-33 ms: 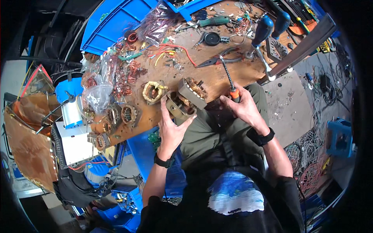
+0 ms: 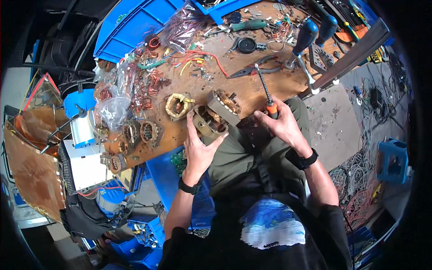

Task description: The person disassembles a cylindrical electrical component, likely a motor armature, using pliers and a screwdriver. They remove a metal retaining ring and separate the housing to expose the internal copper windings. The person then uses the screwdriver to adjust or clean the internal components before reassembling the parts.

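My left hand grips a tan metal motor housing at the front edge of the bench, thumb and fingers spread around its near side. The housing tilts, and its hollow faces up. Against its right side rests a laminated motor stator with copper windings. A screwdriver with an orange and black handle is in my closed right hand; its long shaft points away from me over the bench. Just left of the housing lies a ring-shaped winding wrapped in pale yellow.
Several stator cores line the left front edge of the wooden bench. Behind them are copper coils and plastic bags. Pliers, a green-handled screwdriver and blue-handled tools lie farther back. Blue bins stand at the far left.
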`<state>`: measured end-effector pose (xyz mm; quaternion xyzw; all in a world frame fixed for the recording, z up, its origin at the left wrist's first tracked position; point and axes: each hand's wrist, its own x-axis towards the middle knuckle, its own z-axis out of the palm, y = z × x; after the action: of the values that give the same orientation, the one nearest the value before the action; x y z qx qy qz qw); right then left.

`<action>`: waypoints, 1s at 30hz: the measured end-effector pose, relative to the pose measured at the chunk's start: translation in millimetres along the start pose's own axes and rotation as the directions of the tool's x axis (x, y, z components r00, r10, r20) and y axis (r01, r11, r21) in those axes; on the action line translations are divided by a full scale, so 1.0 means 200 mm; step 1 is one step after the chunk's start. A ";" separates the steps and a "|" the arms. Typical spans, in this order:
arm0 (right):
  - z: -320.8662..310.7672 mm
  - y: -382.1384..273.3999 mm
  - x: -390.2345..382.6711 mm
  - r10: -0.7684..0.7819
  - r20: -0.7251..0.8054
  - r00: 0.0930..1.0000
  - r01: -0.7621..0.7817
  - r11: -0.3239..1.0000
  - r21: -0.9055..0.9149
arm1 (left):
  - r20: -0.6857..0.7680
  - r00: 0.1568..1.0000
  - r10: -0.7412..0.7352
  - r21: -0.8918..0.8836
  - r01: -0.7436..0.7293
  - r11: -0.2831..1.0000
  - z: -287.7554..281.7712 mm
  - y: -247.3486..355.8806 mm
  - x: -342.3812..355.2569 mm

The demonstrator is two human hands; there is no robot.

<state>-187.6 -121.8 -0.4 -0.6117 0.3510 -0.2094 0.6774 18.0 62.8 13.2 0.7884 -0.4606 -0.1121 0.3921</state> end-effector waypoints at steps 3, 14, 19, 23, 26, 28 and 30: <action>0.03 -0.06 -0.02 -0.016 -0.042 0.999 0.012 0.997 -0.074 | -0.013 1.000 0.022 -0.001 -0.022 1.000 0.00 -0.02 0.00; 0.15 -0.11 0.08 -0.097 -0.032 0.995 0.086 0.963 -0.256 | -0.108 0.990 0.086 0.080 -0.077 0.994 0.04 0.02 -0.03; 0.15 -0.11 0.11 0.020 -0.028 0.999 -0.025 0.986 -0.164 | -0.185 0.976 0.118 0.117 -0.097 0.988 0.10 0.04 -0.03; 0.12 -0.04 0.17 -0.085 -0.022 0.996 0.079 0.976 -0.204 | -0.192 0.974 0.120 0.071 -0.108 0.992 0.10 0.04 -0.02; 0.12 -0.05 0.14 0.042 -0.010 0.999 -0.043 0.986 -0.162 | -0.156 0.983 0.095 0.052 -0.088 0.995 0.08 0.04 -0.01; 0.13 -0.05 0.14 -0.015 -0.023 1.000 0.011 0.982 -0.189 | -0.154 0.983 0.098 0.077 -0.087 0.993 0.09 0.02 -0.03; 0.15 -0.06 0.13 -0.038 -0.030 0.999 0.032 0.982 -0.183 | -0.145 0.984 0.101 0.055 -0.094 0.994 0.08 0.03 -0.02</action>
<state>-147.2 -122.6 5.8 -0.6739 0.3690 -0.1984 0.6086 3.3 56.6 6.2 0.7800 -0.4709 -0.0230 0.4114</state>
